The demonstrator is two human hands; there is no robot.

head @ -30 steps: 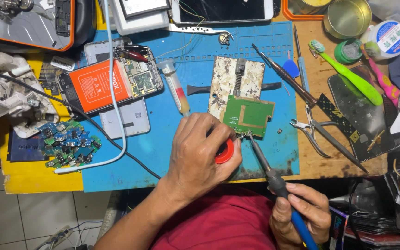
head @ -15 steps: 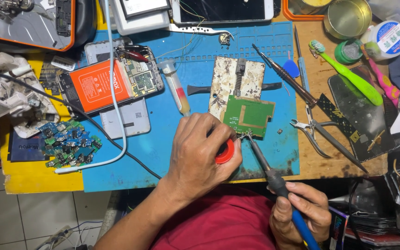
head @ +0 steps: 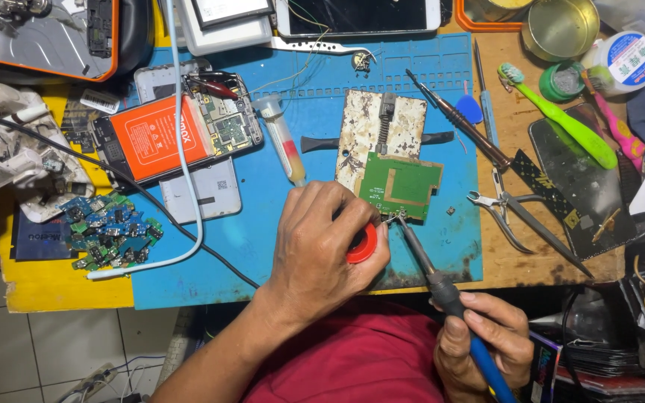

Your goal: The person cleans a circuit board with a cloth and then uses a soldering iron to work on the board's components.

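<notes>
A small green circuit board (head: 401, 183) lies on the blue mat (head: 293, 239), clamped in a worn metal holder (head: 378, 134). The soldering iron (head: 431, 269) tip touches its lower left corner. The right hand (head: 487, 343) has its fingers wrapped around the iron's handle. The left hand (head: 322, 246) pinches a red solder spool (head: 363, 244), apparently feeding wire to the tip. A syringe (head: 281, 142) lies just beside.

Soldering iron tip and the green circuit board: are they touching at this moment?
Touching. In the head view the soldering iron, held in the right hand, has its tip on the lower-left corner of the green circuit board, with no gap visible.
</notes>
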